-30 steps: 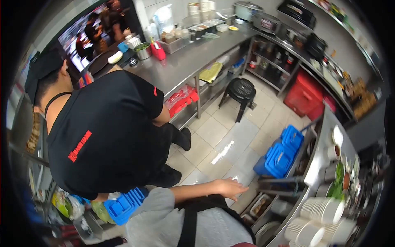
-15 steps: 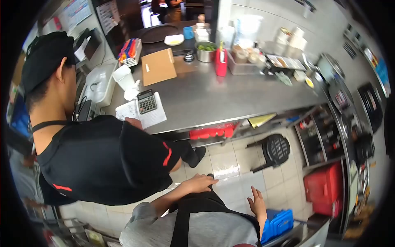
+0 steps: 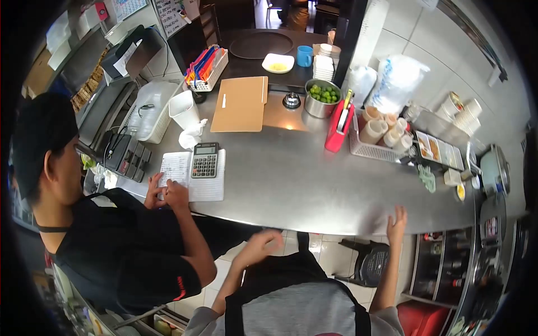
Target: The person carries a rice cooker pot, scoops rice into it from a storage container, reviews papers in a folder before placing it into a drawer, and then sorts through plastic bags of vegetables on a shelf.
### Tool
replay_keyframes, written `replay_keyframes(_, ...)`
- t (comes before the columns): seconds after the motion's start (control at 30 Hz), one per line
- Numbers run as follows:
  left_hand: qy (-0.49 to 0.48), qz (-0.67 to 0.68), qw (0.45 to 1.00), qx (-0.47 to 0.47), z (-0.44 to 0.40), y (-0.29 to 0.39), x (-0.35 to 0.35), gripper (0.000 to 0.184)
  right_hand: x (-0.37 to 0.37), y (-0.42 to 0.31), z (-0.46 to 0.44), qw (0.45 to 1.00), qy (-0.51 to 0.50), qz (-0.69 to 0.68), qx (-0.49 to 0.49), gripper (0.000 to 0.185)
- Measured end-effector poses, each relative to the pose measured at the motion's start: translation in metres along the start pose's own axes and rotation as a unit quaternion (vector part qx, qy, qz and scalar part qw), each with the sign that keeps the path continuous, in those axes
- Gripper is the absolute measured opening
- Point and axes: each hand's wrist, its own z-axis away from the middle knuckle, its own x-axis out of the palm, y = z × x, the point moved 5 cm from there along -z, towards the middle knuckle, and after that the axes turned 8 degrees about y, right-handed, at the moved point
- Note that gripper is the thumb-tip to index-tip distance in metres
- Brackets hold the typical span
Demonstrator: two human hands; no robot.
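Observation:
My left hand [image 3: 259, 247] hangs in front of my apron, just short of the steel counter [image 3: 269, 185]; its fingers are smeared by motion. My right hand [image 3: 397, 225] reaches up at the counter's front edge with fingers apart, and nothing shows in it. Beyond my left hand, a grey calculator [image 3: 205, 162] lies on an open notebook [image 3: 210, 189]. A co-worker's hands [image 3: 168, 193] rest on the notebook's left page. Toward the back of the counter is a brown clipboard [image 3: 241, 106].
A co-worker in black [image 3: 129, 252] stands at my left. Along the back are a pot of green limes [image 3: 323, 96], a red holder [image 3: 338, 131], a basket of sauce bottles [image 3: 381, 134] and a condiment tray [image 3: 440, 150]. Below the counter stands a black stool [image 3: 372, 266].
My view has moved closer to the counter. My right hand has risen to the counter's edge, and my left has moved forward. The co-worker now has both hands visible on the notebook.

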Motion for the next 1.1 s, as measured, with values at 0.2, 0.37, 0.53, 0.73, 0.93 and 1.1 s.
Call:
replay_keyframes(0.2,0.357,-0.275,0.888,0.093,-0.2,0.018,-0.099,0.03,0.071,0.205,-0.139,0.99,0.079,0.079,0.084,0.052)
replay_keyframes(0.37,0.394,-0.422,0.81,-0.106,-0.38,-0.051,-0.166,0.029,0.096,0.262,-0.189,0.964,0.051,0.196,0.17,0.052)
replay_keyframes(0.53,0.339,-0.52,0.748,-0.235,-0.44,-0.074,-0.184,0.038,0.092,0.264,-0.208,0.961,0.007,0.185,0.206,0.052)
replay_keyframes(0.73,0.281,-0.535,0.758,-0.245,-0.456,-0.089,-0.207,0.05,0.101,0.287,-0.219,0.972,0.02,0.193,0.135,0.05)
replay_keyframes(0.93,0.285,-0.621,0.713,-0.155,-0.457,-0.067,-0.194,0.044,0.101,0.312,-0.224,0.978,0.004,0.113,0.174,0.041)
replay_keyframes(1.1,0.243,-0.619,0.737,-0.123,-0.473,-0.096,-0.2,0.036,0.102,0.281,-0.224,0.968,-0.077,0.129,0.203,0.031)
